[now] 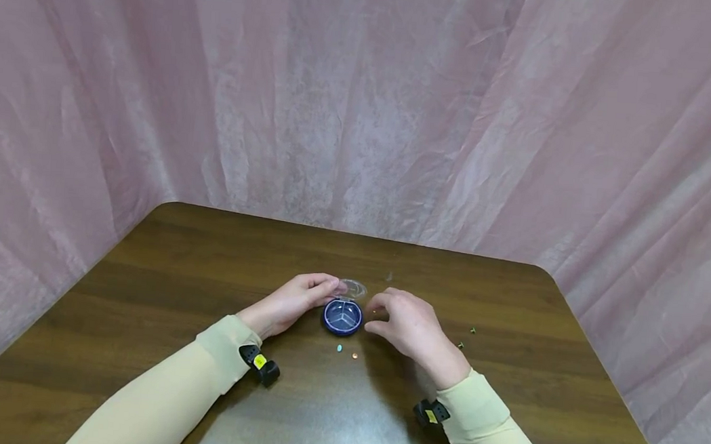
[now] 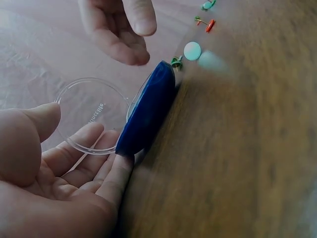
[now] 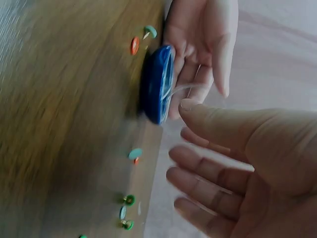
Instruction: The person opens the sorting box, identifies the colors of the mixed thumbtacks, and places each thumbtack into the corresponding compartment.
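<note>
A round blue case with three compartments sits on the table, its clear hinged lid raised. No contents show between the dividers in the head view. My left hand holds the case at the lid, thumb at the lid's rim and fingers behind it, one fingertip against the blue base. To the right of the case hovers my right hand, thumb and fingers apart and slightly bent, with nothing between them. On the near side lie a turquoise thumbtack and an orange thumbtack.
Green thumbtacks lie on the wooden table beyond my right wrist. Another turquoise thumbtack and several more are scattered on the right side. A pink curtain hangs behind the table's far edge.
</note>
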`<state>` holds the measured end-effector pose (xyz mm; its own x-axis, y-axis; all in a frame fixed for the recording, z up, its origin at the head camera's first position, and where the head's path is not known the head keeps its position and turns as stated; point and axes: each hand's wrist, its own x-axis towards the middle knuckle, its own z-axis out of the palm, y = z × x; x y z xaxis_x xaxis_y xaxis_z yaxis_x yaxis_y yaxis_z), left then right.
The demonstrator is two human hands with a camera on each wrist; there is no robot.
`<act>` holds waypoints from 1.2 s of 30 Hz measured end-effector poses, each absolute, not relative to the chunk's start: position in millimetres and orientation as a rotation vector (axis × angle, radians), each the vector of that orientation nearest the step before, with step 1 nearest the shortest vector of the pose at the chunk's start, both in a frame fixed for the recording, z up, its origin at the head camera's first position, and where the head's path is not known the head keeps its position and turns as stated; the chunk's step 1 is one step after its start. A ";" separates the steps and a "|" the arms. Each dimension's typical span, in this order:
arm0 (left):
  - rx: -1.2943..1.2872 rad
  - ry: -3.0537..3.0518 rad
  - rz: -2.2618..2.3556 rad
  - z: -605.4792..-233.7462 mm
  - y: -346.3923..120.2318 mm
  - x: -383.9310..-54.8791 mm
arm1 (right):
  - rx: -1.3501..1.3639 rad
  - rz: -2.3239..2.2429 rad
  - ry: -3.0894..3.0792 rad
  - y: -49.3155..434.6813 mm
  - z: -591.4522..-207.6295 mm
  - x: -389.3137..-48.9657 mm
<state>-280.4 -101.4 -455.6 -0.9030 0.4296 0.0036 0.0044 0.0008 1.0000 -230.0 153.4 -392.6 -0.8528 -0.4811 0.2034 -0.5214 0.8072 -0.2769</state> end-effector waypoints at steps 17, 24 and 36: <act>0.415 1.960 2.007 -459.2 -106.6 -278.7 | 1.337 0.286 -2.657 125.4 -408.7 -215.6; 0.416 1.956 2.006 -459.5 -105.8 -279.3 | 1.335 0.239 -2.634 124.5 -413.8 -213.3; 0.375 1.964 1.992 -460.6 -106.7 -278.2 | 1.319 0.214 -2.645 121.7 -418.3 -212.7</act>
<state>-278.2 -106.7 -460.6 -0.9151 0.4017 -0.0353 -0.0410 -0.0055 0.9991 -212.7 121.7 -418.3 -0.5911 -0.7753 0.2224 -0.8010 0.5967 -0.0485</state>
